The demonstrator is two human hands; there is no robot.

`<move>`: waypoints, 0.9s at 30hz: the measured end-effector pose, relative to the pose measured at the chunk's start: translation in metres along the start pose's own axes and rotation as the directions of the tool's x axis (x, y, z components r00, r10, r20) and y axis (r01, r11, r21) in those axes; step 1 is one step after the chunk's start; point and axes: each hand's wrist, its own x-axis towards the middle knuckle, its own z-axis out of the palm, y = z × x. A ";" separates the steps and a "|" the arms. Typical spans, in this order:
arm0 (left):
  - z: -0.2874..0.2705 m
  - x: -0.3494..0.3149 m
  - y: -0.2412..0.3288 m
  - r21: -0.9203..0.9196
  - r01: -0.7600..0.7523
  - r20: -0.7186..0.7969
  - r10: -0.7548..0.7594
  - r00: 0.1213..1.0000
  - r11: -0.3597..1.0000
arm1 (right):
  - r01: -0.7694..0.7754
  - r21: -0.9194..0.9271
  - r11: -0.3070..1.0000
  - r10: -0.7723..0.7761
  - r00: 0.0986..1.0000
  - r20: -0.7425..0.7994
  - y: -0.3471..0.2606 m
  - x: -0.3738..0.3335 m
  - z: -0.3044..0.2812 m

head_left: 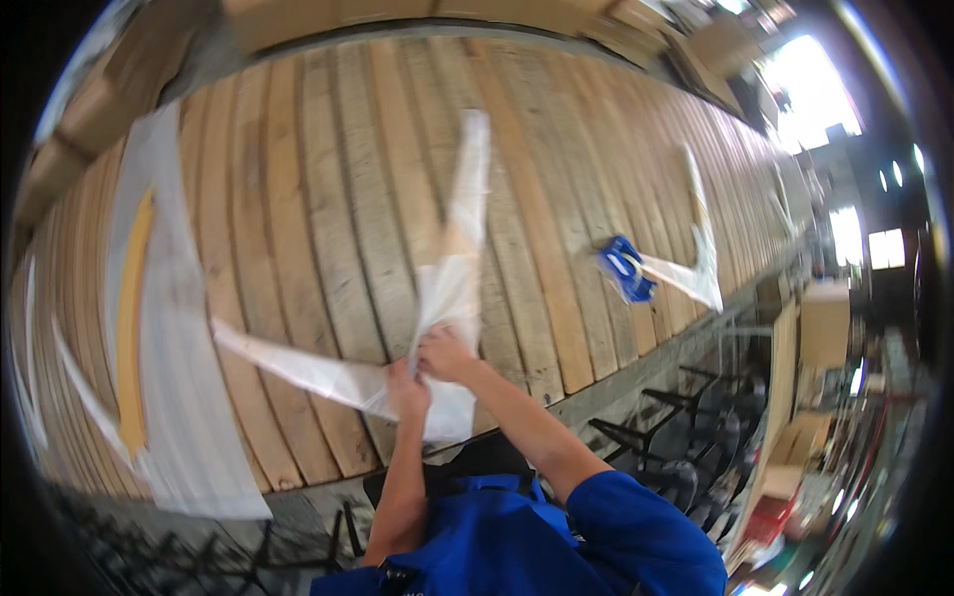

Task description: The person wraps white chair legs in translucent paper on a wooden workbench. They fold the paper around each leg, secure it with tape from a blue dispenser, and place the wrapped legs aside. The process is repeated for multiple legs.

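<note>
An L-shaped piece wrapped in thin whitish sheeting point(467, 194) lies on the wooden slat table point(298, 199) in front of me. One arm of it points away from me, the other to the left. At its corner, my left hand point(407, 390) and my right hand point(445, 353) are close together, fingers bent and gripping a fold of the wrapping point(437, 293). A brownish patch shows through partway along the far arm. Blur hides the exact fingertips.
To the right, a blue tape dispenser point(626, 268) sits against another wrapped L-shaped piece point(708, 263). On the left, a yellow strip point(132, 328) lies on a long white sheet point(189, 328). Cardboard boxes point(338, 12) line the far edge; black chair bases point(676, 417) stand beyond the near edge.
</note>
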 end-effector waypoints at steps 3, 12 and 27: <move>0.025 -0.002 -0.018 0.122 -0.086 -0.095 0.098 0.991 0.989 | 0.036 0.097 0.995 -0.037 0.999 0.002 0.016 -0.001 0.007; 0.027 0.011 -0.013 0.296 -0.025 0.052 0.010 0.999 0.955 | -0.294 0.362 0.885 0.464 0.636 -0.617 0.244 -0.198 -0.089; 0.062 -0.006 0.028 0.473 0.183 -0.203 -0.095 0.975 0.862 | -0.760 0.366 0.537 0.744 0.632 0.219 0.491 -0.333 -0.176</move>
